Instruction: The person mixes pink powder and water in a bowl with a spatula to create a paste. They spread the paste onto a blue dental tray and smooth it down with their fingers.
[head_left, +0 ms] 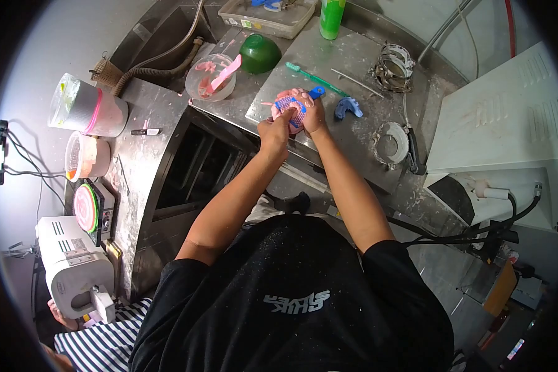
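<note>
Between my two hands is a blue perforated dental impression tray with pink material on it, its blue handle pointing away to the right. My right hand grips the tray's right side, fingers wrapped over the far edge. My left hand is closed at the near left side, fingertips pressed against the tray and pink material. Behind the hands lies a green toothbrush. A blue dental impression piece rests to their right. Left of them stands a clear bowl with pink residue and a pink spatula.
A green bowl, green bottle and plastic tub stand at the back. Metal parts and a white machine are at right. Another person's striped sleeve shows beside a white device, lower left.
</note>
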